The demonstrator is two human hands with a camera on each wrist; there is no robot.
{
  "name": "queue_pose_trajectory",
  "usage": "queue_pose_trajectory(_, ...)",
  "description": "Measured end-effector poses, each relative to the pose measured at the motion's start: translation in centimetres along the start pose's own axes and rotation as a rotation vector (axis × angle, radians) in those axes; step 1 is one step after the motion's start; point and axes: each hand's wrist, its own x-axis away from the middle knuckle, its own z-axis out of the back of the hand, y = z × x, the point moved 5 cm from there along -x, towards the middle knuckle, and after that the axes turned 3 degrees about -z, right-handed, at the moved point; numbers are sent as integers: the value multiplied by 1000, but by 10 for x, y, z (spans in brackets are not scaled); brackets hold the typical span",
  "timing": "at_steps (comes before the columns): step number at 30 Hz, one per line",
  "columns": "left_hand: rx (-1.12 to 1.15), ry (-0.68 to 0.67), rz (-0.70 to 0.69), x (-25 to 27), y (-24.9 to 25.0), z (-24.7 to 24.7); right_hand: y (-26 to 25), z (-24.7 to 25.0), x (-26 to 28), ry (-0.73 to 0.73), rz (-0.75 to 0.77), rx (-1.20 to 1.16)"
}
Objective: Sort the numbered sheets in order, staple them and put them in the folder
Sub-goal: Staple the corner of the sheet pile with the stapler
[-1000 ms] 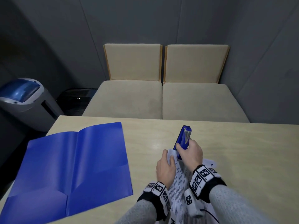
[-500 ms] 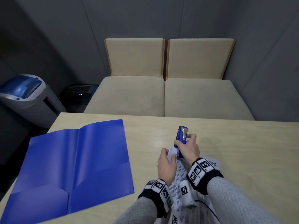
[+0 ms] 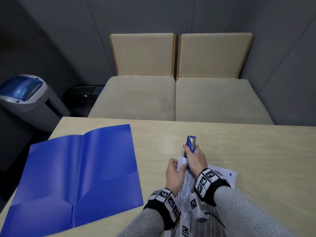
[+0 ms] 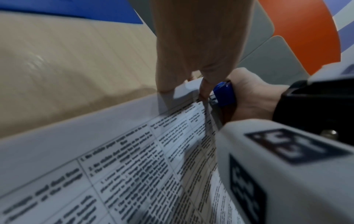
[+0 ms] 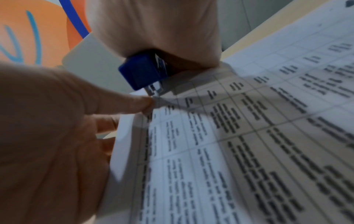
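- Head view: the right hand (image 3: 195, 159) is wrapped around the blue stapler (image 3: 190, 147), which points to the far side. The left hand (image 3: 174, 175) pinches the far left corner of the sheets (image 3: 186, 187). The open blue folder (image 3: 77, 168) lies flat on the left of the table (image 3: 248, 151).
- Left wrist view: finger and thumb pinch the paper corner just beside the stapler's mouth.
- Right wrist view: the stapler's mouth sits over that corner.
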Motion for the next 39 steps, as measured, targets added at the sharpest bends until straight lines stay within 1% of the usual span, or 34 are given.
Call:
queue_pose_trajectory(4, 23, -39, 43, -4, -5, -3, 4, -2, -4, 25, -7, -23)
queue_pose_trajectory(9, 64, -70, 62, -3, -13, -1, 7, -6, -5, 39, -8, -58)
queue_pose_trajectory(11, 72, -56, 85, -1, -21, 1, 8, -5, -6, 44, -11, -87)
queue_pose_trajectory(14, 96, 1, 90, 1, -30, 8, 8, -5, -8, 36, -23, -106)
queue_pose_trajectory(19, 122, -2, 94, -3, -30, 7, 2, -13, -6, -21, -1, 0)
queue_pose_trajectory(24, 119, 46, 90, -2, -32, 10, -5, -21, -4, -8, 11, 61)
queue_pose_trajectory(28, 98, 39, 108, -2, -33, 13, -6, -24, -4, 13, -4, 53)
queue_pose_trajectory(32, 98, 29, 115, -1, -35, 16, -8, -25, -7, -13, -25, 41)
queue_pose_trajectory(39, 91, 18, 98, -1, -31, 15, -11, -23, -6, 18, -10, 43)
